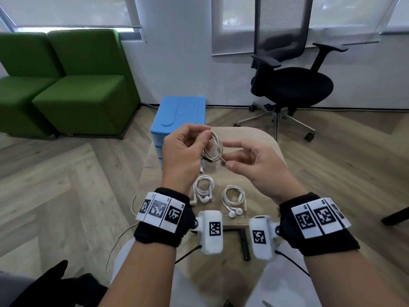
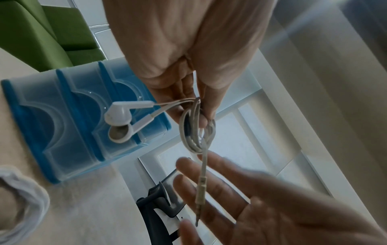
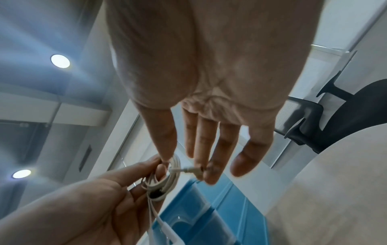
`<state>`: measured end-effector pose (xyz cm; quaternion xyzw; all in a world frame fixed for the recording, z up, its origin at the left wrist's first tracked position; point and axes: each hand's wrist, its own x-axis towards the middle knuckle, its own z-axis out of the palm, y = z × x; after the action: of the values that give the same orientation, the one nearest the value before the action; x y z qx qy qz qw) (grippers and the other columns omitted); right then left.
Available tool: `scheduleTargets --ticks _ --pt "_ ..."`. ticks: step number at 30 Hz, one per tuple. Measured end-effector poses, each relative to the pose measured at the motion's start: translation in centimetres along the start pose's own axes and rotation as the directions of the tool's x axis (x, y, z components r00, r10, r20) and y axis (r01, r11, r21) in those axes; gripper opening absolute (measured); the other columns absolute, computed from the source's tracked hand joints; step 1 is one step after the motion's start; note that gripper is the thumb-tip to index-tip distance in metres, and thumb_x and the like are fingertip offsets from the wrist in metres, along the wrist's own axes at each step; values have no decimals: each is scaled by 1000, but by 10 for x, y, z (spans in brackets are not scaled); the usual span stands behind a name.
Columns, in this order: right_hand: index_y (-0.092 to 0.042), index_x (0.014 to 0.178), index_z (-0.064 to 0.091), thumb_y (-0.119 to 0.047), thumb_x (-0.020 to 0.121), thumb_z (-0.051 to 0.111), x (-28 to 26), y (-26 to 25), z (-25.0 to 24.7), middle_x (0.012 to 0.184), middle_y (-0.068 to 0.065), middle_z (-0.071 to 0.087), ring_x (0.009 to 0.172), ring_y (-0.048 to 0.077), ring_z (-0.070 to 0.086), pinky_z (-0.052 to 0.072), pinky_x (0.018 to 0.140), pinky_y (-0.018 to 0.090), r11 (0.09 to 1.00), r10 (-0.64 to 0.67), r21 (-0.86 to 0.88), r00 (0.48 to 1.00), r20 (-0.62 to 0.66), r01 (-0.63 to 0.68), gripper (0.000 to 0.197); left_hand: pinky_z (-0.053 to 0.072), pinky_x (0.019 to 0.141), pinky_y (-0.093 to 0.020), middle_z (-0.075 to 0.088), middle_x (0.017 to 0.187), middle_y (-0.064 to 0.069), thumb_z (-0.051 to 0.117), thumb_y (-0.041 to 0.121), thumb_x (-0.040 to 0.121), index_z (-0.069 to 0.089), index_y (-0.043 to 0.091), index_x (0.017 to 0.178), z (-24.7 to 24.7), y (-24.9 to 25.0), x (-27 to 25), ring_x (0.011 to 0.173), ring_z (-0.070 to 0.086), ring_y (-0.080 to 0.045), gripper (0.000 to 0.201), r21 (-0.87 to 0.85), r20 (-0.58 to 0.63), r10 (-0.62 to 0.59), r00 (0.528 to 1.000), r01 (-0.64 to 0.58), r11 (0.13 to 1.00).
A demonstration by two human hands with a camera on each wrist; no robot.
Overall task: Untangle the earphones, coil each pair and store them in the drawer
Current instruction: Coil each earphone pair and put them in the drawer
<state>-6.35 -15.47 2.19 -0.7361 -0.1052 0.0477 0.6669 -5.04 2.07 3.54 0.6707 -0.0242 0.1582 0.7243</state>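
My left hand [image 1: 202,140] pinches a coiled pair of white earphones [image 1: 214,147] above the small wooden table [image 1: 263,140]. Its two earbuds [image 2: 121,121] hang out of the grip, and the plug end [image 2: 200,194] dangles free from the coil [image 2: 196,132]. My right hand [image 1: 228,154] is just right of the coil with fingers straight and spread; the plug [image 3: 188,170] touches its fingertips [image 3: 211,175] but is not gripped. Two more coiled pairs [image 1: 203,189] [image 1: 233,199] lie on the table near me. The blue drawer unit [image 1: 179,116] stands behind my left hand, drawers closed.
Green sofa seats [image 1: 66,85] stand at the back left and a black office chair [image 1: 290,80] at the back right. A thin cable [image 1: 119,238] runs over the wooden floor on the left. A dark object [image 1: 55,282] lies at the lower left.
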Motion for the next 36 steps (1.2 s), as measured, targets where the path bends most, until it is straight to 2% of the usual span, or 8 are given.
scheduleTargets --ticks 5,11,14,17,22,27,32,36 --pt "-21 114 74 -16 87 82 15 -10 -11 97 2 76 80 23 69 60 83 36 982 -98 -171 991 -89 82 29 60 73 -37 74 87 -21 70 3 94 73 2 97 3 -3 4 71 69 -21 4 90 110 1 994 -11 996" --pt "-20 98 68 -16 82 86 32 -5 -16 73 2 74 62 10 67 51 61 27 945 -77 -324 994 -79 47 23 62 75 -48 76 83 -15 73 6 92 74 10 94 16 -15 9 75 73 -32 4 193 184 -52 981 16 981" --pt "-13 98 66 -8 82 84 37 5 -23 73 8 75 67 23 70 57 64 36 968 6 -249 990 -143 -42 24 60 75 -46 76 82 -15 76 7 91 73 9 97 20 -22 11 70 71 -22 7 212 213 -109 971 63 975" --pt "2 95 65 3 81 82 40 11 -28 68 13 70 60 22 64 54 57 29 992 95 -71 979 -182 -109 22 60 76 -41 76 88 -18 79 11 89 68 12 111 21 -27 12 76 73 -24 24 211 262 -182 948 128 969" --pt "-1 87 68 8 79 82 51 24 -38 62 7 70 54 18 64 54 54 26 978 203 -7 952 -228 -211 18 61 81 -49 76 92 -19 78 5 89 65 9 110 28 -38 18 86 75 -37 24 276 264 -291 920 217 936" --pt "-6 78 71 5 76 85 63 45 -41 69 15 72 57 23 64 56 60 32 945 285 -80 916 -281 -318 18 62 81 -54 76 92 -18 74 4 91 67 6 105 43 -57 34 79 74 -27 16 359 230 -377 897 282 890" --pt "-5 73 71 5 74 87 72 58 -42 77 23 76 56 24 66 60 62 34 885 347 -181 867 -357 -428 19 61 87 -43 74 99 -9 75 9 91 71 11 100 56 -76 50 92 73 -26 10 548 210 -433 877 261 795" --pt "-5 73 71 2 74 87 73 60 -40 73 20 75 53 24 68 66 61 42 834 362 -262 839 -407 -486 17 58 76 -30 75 98 -5 79 14 88 73 14 100 64 -89 51 85 71 -18 14 650 181 -460 869 245 719"
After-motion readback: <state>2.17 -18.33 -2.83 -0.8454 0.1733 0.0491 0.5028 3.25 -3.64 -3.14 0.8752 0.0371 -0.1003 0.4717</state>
